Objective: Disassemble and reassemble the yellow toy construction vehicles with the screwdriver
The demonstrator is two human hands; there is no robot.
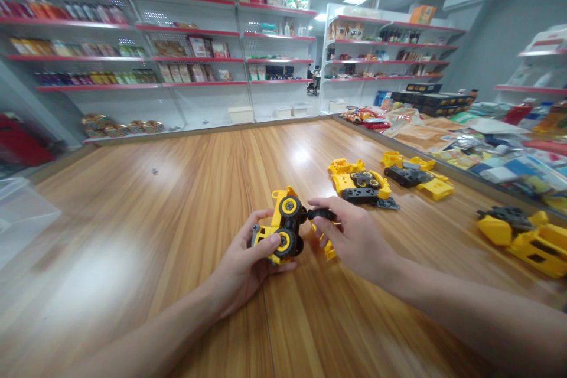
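My left hand (250,251) is wrapped round a yellow toy truck (278,217) with black wheels, held on its side above the table. Its thumb presses near the lower wheel, and the black underside faces right. In my right hand (349,230) is a small black-handled screwdriver (322,214), pinched between thumb and fingers. The tool points left at the truck's underside; whether its tip sits in a screw is too small to tell. Behind the right hand lies a yellow toy part (328,250), partly hidden.
Yellow and black toy vehicle parts lie on the wooden table (186,307) in groups: a near group (361,180), a farther group (416,174) and one at right (525,239). Small grey bits (155,171) lie left. A clear plastic bin (24,212) stands at the left edge.
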